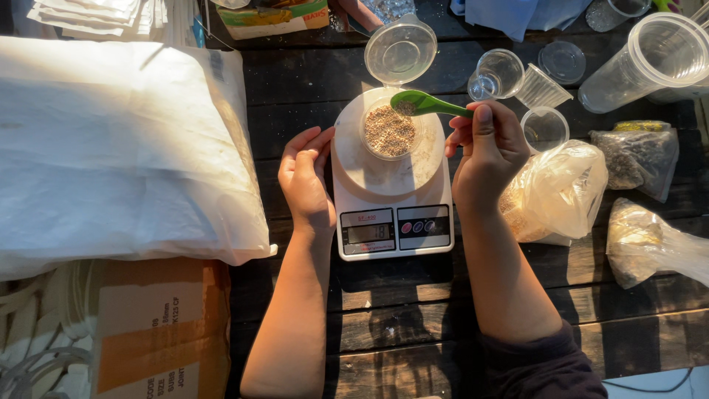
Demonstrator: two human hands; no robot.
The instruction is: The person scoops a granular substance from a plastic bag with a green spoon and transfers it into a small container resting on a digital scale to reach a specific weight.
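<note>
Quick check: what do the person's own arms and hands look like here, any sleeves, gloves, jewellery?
Both hands, the left hand and right hand, are bare: no gloves, rings or watch visible. The left forearm is uncovered to the frame edge. The right arm has a dark sleeve pushed up near the elbow.

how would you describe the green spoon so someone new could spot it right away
Find the white kitchen scale in the middle of the dark wooden table. A small clear cup of pale grains sits on its round platform, and the green spoon hangs over that cup, held by the right hand. It is the only bright green utensil there.
</note>
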